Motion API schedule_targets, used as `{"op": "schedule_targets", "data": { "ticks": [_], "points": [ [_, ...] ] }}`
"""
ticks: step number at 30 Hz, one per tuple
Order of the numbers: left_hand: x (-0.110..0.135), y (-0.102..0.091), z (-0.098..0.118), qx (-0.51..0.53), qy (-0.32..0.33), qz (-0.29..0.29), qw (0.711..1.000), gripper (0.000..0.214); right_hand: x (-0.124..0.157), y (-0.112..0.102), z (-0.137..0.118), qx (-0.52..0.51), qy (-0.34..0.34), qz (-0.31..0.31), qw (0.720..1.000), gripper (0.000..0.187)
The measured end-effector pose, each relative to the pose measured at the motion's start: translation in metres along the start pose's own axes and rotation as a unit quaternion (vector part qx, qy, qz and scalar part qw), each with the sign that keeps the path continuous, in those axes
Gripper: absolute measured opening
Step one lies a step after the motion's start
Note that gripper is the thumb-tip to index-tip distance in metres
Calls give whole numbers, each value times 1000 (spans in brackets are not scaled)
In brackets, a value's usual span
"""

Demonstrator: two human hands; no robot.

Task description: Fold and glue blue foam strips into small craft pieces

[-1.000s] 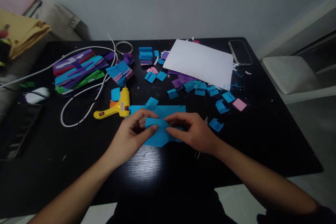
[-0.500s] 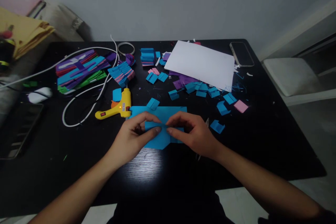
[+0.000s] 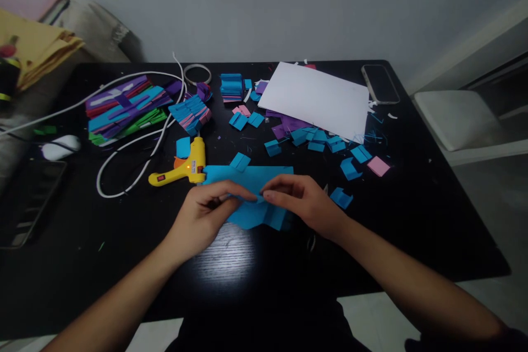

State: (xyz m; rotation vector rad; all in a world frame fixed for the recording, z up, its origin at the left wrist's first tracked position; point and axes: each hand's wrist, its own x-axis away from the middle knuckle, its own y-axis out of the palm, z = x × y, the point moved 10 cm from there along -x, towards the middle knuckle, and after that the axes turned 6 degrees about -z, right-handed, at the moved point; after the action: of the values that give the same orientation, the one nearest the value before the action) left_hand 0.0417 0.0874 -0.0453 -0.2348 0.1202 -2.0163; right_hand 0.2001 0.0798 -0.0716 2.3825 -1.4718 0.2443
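Note:
A piece of folded blue paper is between my hands, over a wider blue sheet lying on the table. My left hand has its index finger along the top of the folded paper, with the thumb tip hidden at it. At its upper edge my right hand pinches the same paper between thumb and index finger. The fingertips of both hands nearly meet. A small folded blue square sits at the sheet's top edge. Left of the sheet lies a yellow glue gun, its small light glowing.
Scissors lie partly under my right hand. Bundled coloured paper strips and a white cable are at left. A white sheet covers scraps at the back. Blue folded pieces and a phone are at right.
The folded blue paper has turned and tilted between my hands. My left thumb has slipped behind it, and my left index finger has stretched toward my right fingertips.

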Motion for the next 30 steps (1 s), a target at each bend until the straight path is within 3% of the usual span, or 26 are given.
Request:
{"op": "schedule_targets", "data": {
  "ticks": [5, 11, 14, 21, 30],
  "points": [
    [2, 6, 3, -33, 4, -33, 999, 17, -1, 6, 7, 20, 28, -27, 999, 32],
    [-1, 3, 0, -30, -28, -3, 999, 22, 2, 4, 0, 64, -2, 5, 998, 31],
    [-3, 8, -10, -37, -68, -18, 997, 26, 3, 7, -2, 84, -11, 0, 996, 29],
    [-3, 11, -11, -30, -72, -41, 996, 26, 3, 12, 1, 120, 3, -29, 992, 25],
    [-7, -11, -3, 3, -57, 10, 998, 24, 2, 5, -3, 106, -10, -8, 994, 28]
  ]
}}
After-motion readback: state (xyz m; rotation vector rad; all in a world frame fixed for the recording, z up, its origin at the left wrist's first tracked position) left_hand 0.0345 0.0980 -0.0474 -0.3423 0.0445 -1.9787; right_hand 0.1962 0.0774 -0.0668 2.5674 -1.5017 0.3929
